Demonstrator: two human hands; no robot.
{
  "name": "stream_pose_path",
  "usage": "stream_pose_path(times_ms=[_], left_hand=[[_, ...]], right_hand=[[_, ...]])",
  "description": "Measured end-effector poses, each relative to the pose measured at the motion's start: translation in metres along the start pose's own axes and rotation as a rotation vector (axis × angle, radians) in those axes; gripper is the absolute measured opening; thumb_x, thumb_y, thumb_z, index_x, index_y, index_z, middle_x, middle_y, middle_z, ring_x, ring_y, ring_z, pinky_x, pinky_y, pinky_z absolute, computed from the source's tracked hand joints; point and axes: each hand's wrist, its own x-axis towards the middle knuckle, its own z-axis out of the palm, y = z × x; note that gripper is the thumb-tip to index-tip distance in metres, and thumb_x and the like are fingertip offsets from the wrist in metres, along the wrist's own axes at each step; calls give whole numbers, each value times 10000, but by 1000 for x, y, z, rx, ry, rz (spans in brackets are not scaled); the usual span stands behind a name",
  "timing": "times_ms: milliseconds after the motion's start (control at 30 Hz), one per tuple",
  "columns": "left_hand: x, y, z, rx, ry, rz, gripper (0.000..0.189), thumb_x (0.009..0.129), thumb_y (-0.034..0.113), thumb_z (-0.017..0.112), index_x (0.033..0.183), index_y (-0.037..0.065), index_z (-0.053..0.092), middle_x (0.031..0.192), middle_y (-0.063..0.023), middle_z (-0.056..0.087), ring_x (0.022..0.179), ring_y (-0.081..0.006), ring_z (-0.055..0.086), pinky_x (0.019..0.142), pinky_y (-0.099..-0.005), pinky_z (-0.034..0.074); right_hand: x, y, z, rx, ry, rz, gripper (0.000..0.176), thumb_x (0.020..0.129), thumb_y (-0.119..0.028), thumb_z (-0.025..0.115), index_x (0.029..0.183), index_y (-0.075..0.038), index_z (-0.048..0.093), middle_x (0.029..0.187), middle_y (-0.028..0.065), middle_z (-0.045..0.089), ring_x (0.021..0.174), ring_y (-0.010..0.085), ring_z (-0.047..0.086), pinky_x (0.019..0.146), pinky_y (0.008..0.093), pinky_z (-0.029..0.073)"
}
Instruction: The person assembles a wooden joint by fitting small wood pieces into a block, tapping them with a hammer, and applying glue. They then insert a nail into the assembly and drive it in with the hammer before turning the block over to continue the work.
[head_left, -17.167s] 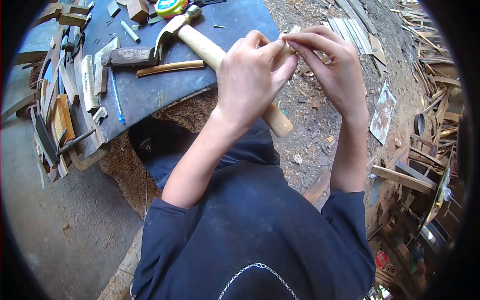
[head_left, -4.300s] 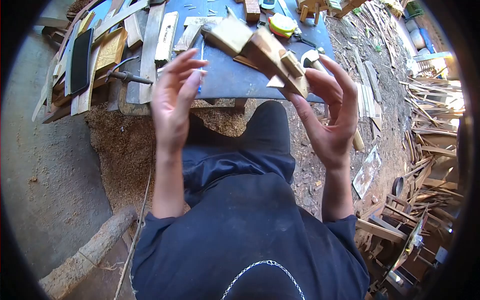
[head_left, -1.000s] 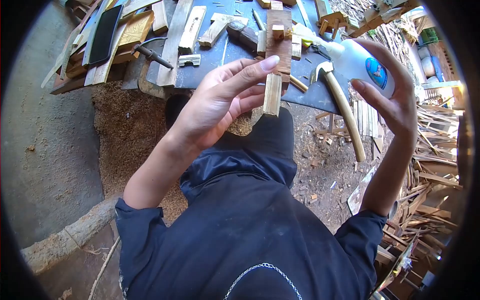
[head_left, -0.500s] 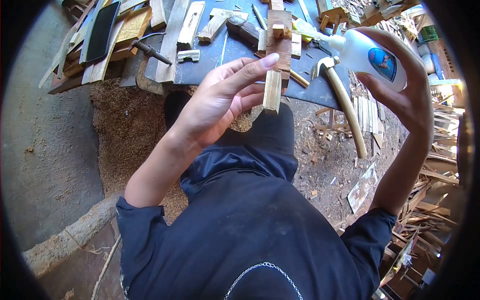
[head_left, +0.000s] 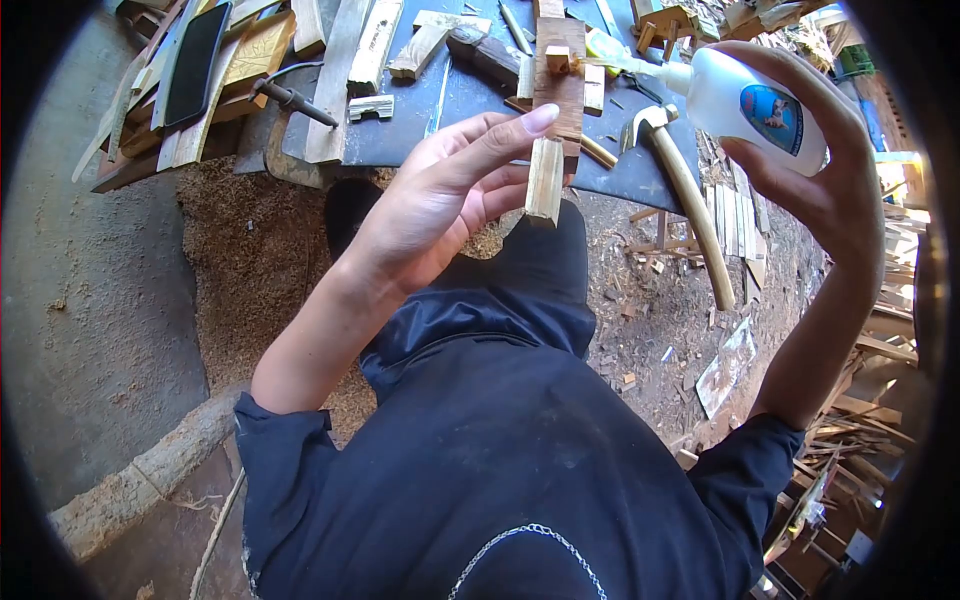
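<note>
My left hand [head_left: 455, 180] is closed on a wooden piece [head_left: 559, 95], a reddish-brown board with small pale blocks set into it and a square pale end pointing toward me. The thumb lies along its near part; most of the other fingers are behind it. On the right, my right hand [head_left: 835, 160] grips a white squeeze bottle [head_left: 728, 105] with a blue label, tipped on its side. The bottle's clear nozzle points left, its tip close to the small block standing up from the board.
A hammer [head_left: 690, 190] lies over the right edge of the dark table [head_left: 400, 145]. Wood offcuts [head_left: 420, 52], a clamp [head_left: 290, 100] and a phone [head_left: 200, 62] on stacked boards are to the left. Sawdust and scraps cover the floor [head_left: 640, 330].
My right hand and the bottle have shifted slightly to the right, with the nozzle still by the small block. The left hand and wooden piece stay nearly in place.
</note>
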Motion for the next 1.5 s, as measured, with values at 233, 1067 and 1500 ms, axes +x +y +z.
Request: stream_pose_path(times_ms=[233,1067,1500], left_hand=[[0,-1,-1,-3,-2,-4,592,1071,402,642,1423,-61,528,1269,-174,696,1152,-206,728,1014,-344,605],[0,12,-12,277,180,-64,412,996,379,768,1186,43,626,1088,-62,729,973,-81,704,915,-251,578],[-17,13,-12,187,205,-100,471,968,361,808,1187,-17,630,1092,-67,703,983,-87,674,920,-251,546]], right_hand=[[-1,-3,3,44,-5,44,640,825,-301,872,1428,-214,675,1378,128,689,1207,312,691,1013,467,604],[21,7,126,804,247,246,619,897,-284,840,1379,-2,574,1217,143,735,1162,209,692,1017,379,528],[159,128,184,299,444,512,530,931,-275,816,1329,16,621,1154,152,723,1034,226,697,917,360,549]])
